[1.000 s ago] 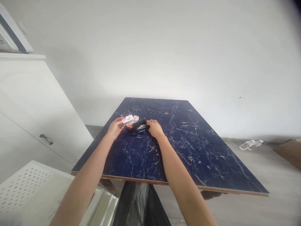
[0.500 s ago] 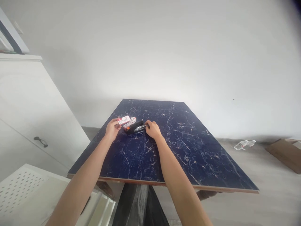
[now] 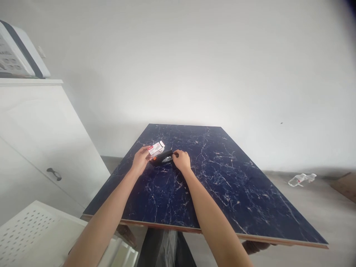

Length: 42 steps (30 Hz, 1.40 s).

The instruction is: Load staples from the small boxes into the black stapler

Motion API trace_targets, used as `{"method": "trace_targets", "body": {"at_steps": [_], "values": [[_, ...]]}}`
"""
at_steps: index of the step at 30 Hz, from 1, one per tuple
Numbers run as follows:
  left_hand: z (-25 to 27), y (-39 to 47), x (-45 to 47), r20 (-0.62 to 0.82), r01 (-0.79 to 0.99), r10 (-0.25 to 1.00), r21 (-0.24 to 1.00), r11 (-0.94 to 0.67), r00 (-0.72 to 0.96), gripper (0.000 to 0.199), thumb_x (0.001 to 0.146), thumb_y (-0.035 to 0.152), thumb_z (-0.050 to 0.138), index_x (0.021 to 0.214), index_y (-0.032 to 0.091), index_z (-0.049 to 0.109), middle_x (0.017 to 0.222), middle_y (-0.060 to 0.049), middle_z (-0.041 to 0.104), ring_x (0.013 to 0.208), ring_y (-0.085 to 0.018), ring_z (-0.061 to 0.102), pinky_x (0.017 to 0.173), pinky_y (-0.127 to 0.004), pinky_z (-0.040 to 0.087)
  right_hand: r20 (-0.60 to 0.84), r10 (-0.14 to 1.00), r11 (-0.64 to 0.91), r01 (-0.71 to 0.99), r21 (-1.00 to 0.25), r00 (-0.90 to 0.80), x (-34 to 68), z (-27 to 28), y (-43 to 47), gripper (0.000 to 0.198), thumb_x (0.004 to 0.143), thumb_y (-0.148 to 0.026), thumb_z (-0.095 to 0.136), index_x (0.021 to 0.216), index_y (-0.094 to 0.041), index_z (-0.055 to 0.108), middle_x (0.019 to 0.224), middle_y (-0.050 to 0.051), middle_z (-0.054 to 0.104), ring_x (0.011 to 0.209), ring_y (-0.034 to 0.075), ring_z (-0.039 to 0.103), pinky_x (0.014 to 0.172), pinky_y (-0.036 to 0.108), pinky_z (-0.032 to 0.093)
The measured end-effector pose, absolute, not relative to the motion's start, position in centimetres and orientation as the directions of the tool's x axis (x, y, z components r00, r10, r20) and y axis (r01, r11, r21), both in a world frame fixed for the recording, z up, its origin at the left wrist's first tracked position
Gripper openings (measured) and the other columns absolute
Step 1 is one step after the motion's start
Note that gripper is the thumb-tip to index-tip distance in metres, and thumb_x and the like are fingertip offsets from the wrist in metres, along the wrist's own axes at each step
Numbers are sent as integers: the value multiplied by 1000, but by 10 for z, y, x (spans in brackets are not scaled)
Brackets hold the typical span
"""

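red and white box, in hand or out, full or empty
In: the left hand grips the red and white box by its left end. Full or empty: cannot tell, too small here.

Soft, diffuse light is spread over a smooth, pale-grey wall (image 3: 194,66), its brightest patch seen just above the far edge of a dark-blue, white-veined counter (image 3: 222,189); the source cannot be told. Faint shadow is cast on the wall beside a white panelled cabinet (image 3: 30,126), and a dimmer patch is left low at far right, near clear plastic bottles (image 3: 297,180). Small glints are caught on a black stapler-like tool (image 3: 159,160), while print on a small red-and-white cardboard box (image 3: 156,148) is blurred past reading. Cabinet and counter are stretched toward the frame's edges, and the upper-right corner is darkened.
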State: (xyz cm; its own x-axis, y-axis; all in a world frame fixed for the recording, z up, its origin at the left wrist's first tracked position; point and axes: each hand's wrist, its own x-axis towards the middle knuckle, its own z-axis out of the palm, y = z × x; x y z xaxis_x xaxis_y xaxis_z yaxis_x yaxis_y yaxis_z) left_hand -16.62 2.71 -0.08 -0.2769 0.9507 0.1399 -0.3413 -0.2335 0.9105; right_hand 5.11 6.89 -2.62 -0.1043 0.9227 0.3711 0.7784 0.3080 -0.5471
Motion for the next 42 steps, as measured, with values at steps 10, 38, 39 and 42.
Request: {"method": "trace_targets", "body": {"at_steps": [10,38,39,42], "values": [[0,28,-164,113,-343,949,914,-216,-295,36,65,29,88,96,17,74,102,-10,75,91,-21,71,67,-25,55,438,895,309,817,-487,-77,53,-27,65,19,90,-26,55,96,-24,73,103,7,70,96,24,61,86,34,44],[6,23,-165,-32,-449,999,893,18,-24,21,79,7,75,100,13,73,105,-10,75,99,-20,73,76,-20,63,502,861,397,506,-766,84,73,-22,70,25,89,-22,49,99,-23,71,98,4,75,91,20,66,86,30,47],[7,23,-165,-25,-446,999,895,7,-33,22,78,7,76,99,14,73,104,-10,75,98,-20,73,75,-19,63,492,859,397,426,-813,140,71,-23,67,24,89,-24,49,97,-23,71,97,4,75,90,20,67,87,30,48],[9,23,-165,-2,-438,998,899,-26,-64,24,74,8,79,97,14,74,101,-9,76,94,-20,74,72,-19,63,413,889,371,215,-903,200,67,-26,53,21,86,-32,53,93,-22,71,93,4,74,87,20,68,88,32,52]]}}
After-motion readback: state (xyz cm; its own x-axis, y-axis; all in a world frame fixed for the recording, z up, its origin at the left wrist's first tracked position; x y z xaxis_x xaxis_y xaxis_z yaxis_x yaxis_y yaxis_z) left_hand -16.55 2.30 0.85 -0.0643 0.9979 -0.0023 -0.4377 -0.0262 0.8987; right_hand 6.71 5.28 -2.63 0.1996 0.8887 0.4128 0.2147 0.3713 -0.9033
